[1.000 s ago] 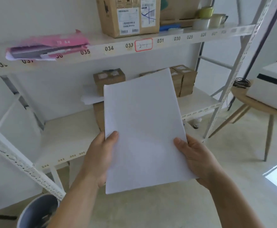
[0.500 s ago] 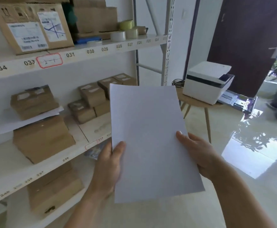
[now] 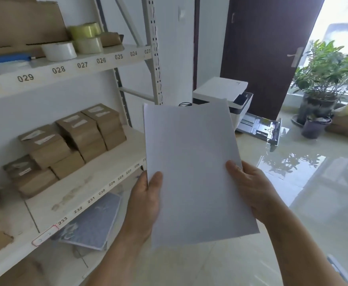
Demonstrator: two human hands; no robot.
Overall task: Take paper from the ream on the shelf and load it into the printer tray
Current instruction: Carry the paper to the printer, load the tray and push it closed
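Observation:
I hold a stack of white paper (image 3: 193,168) upright in front of me with both hands. My left hand (image 3: 146,201) grips its lower left edge, thumb on the front. My right hand (image 3: 249,190) grips the right edge, thumb on the front. Beyond the paper's top edge stands the white printer (image 3: 222,89), partly hidden by the sheets. Its paper tray (image 3: 262,125) is pulled out toward the right, open, and looks dark inside. The ream itself is out of view.
A white metal shelf (image 3: 98,178) with numbered labels runs along my left, holding brown boxes (image 3: 76,137) and tape rolls (image 3: 84,38). Potted plants (image 3: 326,79) stand by a dark door (image 3: 268,48) at the back right. Glossy tiled floor (image 3: 313,193) lies ahead.
The view has swung right, away from the shelf. The printer and its open tray have come nearer to the centre and look larger. Both hands keep the same hold on the paper.

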